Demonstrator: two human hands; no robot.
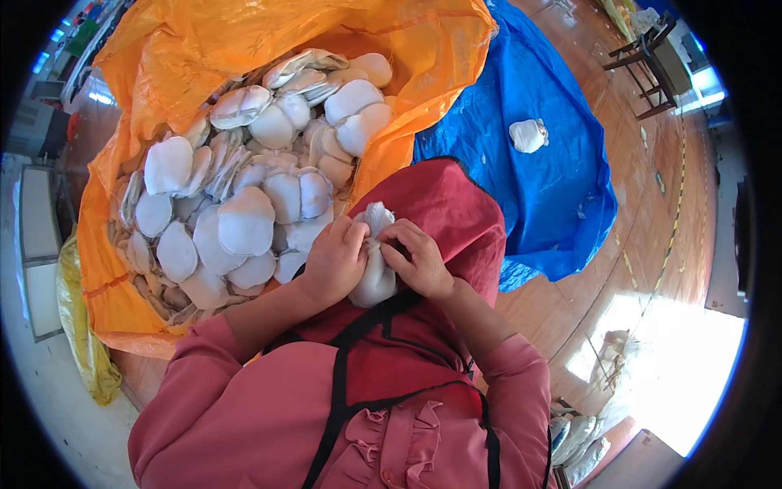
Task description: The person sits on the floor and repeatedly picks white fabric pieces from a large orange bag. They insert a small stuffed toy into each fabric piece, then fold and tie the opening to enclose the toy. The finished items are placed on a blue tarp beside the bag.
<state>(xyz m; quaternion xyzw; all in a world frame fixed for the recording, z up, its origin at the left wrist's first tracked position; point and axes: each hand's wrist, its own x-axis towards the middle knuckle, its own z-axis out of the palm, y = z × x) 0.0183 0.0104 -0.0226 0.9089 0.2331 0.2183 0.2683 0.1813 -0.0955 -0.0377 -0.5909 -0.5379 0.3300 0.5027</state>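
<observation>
White padded cup sits pinched between my left hand and right hand, both closed on it; orange sack of cups lies far left.

Blue tarp spread on wooden floor; one white bundle lying on it. Wooden chair beyond tarp. Yellow sack well left of tarp.

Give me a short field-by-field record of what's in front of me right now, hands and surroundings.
Left hand: grips the white padded fabric piece from its left side
Right hand: pinches the same piece near its top
Lap: red apron
Left of hands: open orange woven plastic sack, full of round white fabric pads
Beyond: blue plastic tarp on wooden floor, one white bundle on it
</observation>
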